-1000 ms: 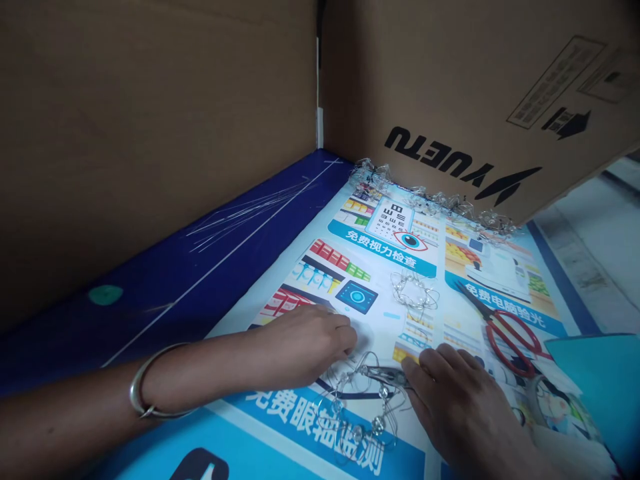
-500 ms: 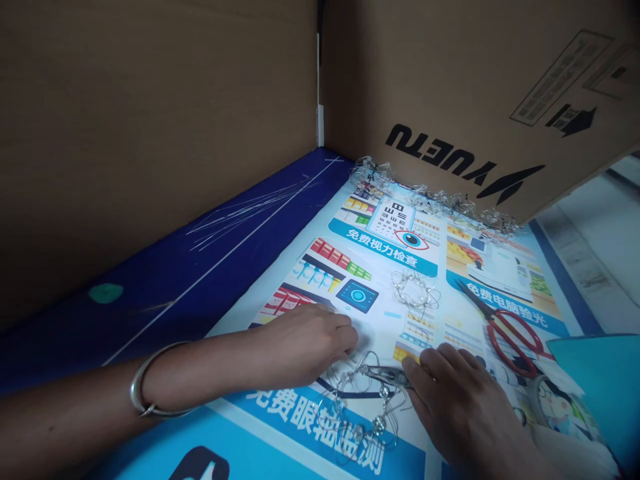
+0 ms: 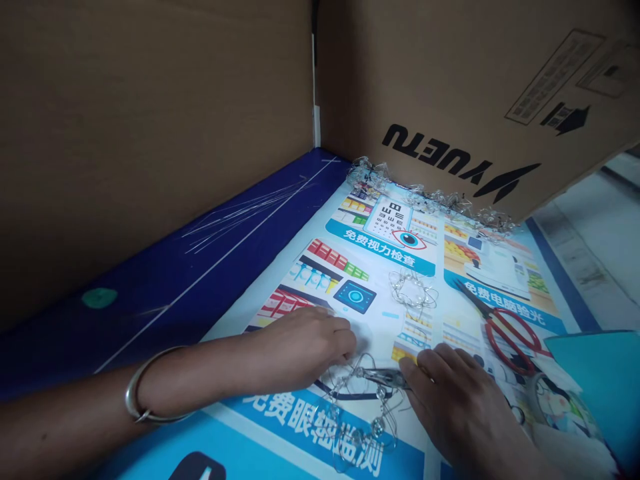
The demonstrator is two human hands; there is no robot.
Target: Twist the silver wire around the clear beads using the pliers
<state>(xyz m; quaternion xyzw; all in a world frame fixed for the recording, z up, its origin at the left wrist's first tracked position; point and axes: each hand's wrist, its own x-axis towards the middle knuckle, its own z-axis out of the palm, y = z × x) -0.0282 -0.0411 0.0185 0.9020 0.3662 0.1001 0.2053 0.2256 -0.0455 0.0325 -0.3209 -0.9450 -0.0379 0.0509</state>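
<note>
My right hand (image 3: 457, 397) is wrapped round a pair of needle-nose pliers (image 3: 386, 378), whose jaws point left at a loop of beaded wire (image 3: 378, 425). The loop carries clear round beads and has loose wire ends sticking out. My left hand (image 3: 317, 343), with a metal bangle (image 3: 134, 393) on its wrist, is closed in a pinch at the loop's upper left edge. Its fingertips are partly hidden, but wire comes out right beside them. Whether the jaws are clamped on the wire I cannot tell.
Red-handled scissors (image 3: 510, 340) lie to the right, near a roll of tape (image 3: 543, 397). Another beaded wire ring (image 3: 413, 291) lies further back. Several more pieces line the foot of the cardboard wall (image 3: 450, 80). Thin straight wires (image 3: 240, 215) lie on the blue strip at left.
The pliers' jaws have turned slightly at the wire loop, and the loop has shifted a little. Both hands keep nearly the same places; the whole view has moved slightly.
</note>
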